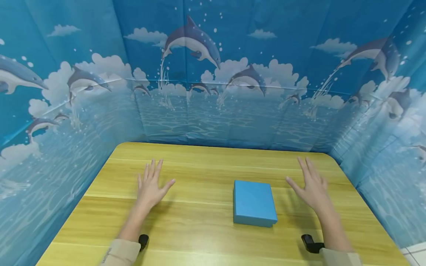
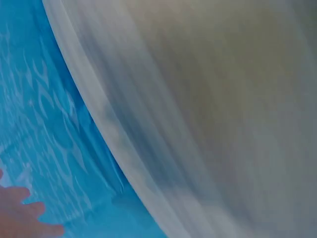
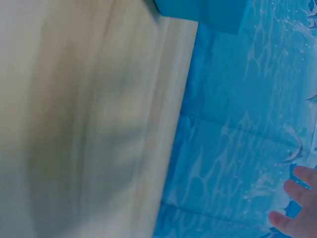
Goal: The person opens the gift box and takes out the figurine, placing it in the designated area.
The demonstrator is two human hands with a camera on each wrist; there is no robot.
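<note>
A blue box (image 1: 254,201) with a lid rests on the wooden table, right of the middle; part of its side shows at the top of the right wrist view. My left hand (image 1: 151,188) hovers over the table to the left of the box, its fingers spread and holding nothing. To the right of the box, my right hand (image 1: 311,186) is also held above the table, with fingers and thumb spread apart. Neither hand touches the box. Fingertips of each hand show at the lower corners of the wrist views.
The yellow wooden table (image 1: 199,162) has rounded far corners. A blue curtain (image 1: 213,111) printed with dolphins, clouds and water hangs behind it and along both sides. Black wrist devices (image 1: 312,244) sit near both beige sleeves (image 1: 121,253). White floor tiles (image 1: 414,255) show at the lower right.
</note>
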